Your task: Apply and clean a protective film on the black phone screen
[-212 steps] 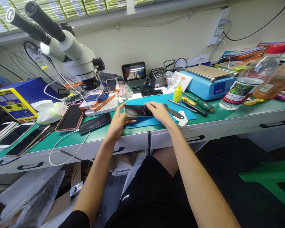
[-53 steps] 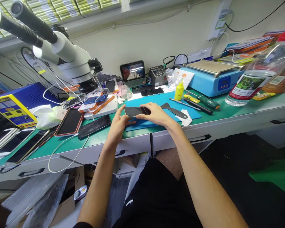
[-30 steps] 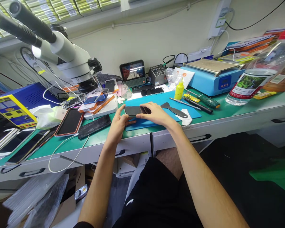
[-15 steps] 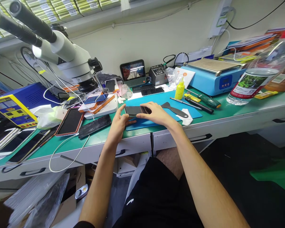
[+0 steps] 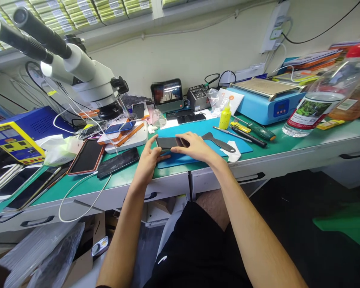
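Observation:
A dark smartphone is held sideways between both hands just above the blue mat. My left hand grips its left end, thumb along the near edge. Around the right end, my right hand is closed, its fingers on the far edge and the thumb on the near edge. Right of that hand lies a grey spatula-like pry tool, its handle end on a white tissue. Another black phone with a white cable lies left of my left hand.
A microscope stands at the left. Behind the mat are a small screen, a grey control unit and a yellow bottle. A screwdriver, a blue heating plate and a large water bottle stand or lie rightward.
The camera view has shifted slightly, so the bench appears a little lower and to the left. Both hands keep their hold on the smartphone, with no clear change in grip.

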`<state>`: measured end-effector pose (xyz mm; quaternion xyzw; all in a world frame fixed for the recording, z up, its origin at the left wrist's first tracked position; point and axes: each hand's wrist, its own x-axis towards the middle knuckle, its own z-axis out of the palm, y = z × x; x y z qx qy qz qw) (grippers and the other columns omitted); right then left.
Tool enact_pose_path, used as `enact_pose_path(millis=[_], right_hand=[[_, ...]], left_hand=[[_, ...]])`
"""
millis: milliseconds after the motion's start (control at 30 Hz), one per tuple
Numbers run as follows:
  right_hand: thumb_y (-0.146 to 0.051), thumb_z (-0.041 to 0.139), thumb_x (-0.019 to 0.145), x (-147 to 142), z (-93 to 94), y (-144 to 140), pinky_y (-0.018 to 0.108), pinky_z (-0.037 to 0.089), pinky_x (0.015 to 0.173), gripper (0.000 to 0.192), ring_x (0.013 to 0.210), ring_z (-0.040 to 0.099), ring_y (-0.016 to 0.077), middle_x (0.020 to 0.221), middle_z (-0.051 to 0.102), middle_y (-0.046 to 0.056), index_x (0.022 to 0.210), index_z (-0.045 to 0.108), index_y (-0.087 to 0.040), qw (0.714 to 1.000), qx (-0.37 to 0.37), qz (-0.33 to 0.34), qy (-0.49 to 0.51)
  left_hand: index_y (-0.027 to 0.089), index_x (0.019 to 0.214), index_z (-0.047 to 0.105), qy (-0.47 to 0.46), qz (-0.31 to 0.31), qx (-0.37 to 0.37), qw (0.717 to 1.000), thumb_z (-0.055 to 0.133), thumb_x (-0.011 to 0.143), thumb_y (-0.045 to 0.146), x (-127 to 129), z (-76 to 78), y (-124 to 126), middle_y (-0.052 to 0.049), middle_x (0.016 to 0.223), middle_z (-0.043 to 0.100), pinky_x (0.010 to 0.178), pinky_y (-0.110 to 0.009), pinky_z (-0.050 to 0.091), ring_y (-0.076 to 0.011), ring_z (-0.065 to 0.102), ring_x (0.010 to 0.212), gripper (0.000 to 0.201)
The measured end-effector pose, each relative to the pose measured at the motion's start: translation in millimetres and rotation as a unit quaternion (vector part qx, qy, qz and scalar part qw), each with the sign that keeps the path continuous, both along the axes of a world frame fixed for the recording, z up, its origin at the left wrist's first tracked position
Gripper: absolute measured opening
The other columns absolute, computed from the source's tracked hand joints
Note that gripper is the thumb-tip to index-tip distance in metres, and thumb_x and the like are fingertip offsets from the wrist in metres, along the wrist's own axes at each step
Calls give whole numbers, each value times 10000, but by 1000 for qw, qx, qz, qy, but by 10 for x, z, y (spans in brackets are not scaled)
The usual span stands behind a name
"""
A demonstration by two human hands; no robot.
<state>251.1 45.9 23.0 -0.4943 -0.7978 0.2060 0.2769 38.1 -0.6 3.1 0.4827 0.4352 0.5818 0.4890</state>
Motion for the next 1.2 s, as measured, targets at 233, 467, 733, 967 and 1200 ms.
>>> enact_pose_path(millis=[233,467,733,967,1200], right_hand=[[-522,757,1050,23,-33,3,632,505,1212,514,1416,637,343,1527,676,127,1466,681,-230,1000,8,2,6],[-634,762,1015,73,-51,-31,571,495,1202,585,1383,636,327,1438,714,114,1435,697,-231,999,12,12,31],[-700,682,1043,109,-54,-112,524,508,1192,579,1375,622,334,1418,699,108,1435,676,-274,999,12,19,32],[-670,684,1051,114,-68,-126,563,533,1188,566,1385,618,360,1450,686,119,1444,657,-263,999,12,21,26],[-592,772,1018,85,-101,-102,615,544,1186,533,1399,622,393,1461,696,136,1418,673,-255,1000,19,18,11]], left_hand=[[207,1502,614,5,0,-5,1000,733,1074,454,14,2,-20,-119,1396,703,982,-493,669,-269,742,1156,509],[245,1654,495,53,2,-27,998,696,993,387,47,40,-42,-150,1582,674,1214,-542,555,-328,686,1412,705],[327,1687,486,187,-50,-89,977,732,919,473,-241,110,-56,-124,1776,502,1358,-607,393,-403,412,1688,820],[386,1633,500,290,-89,-82,949,835,906,594,-425,130,28,-81,1765,516,1312,-533,496,-357,475,1658,827],[341,1491,648,396,-54,-64,914,875,861,538,-434,212,112,-74,1576,658,1299,-591,479,-378,619,1472,699]])
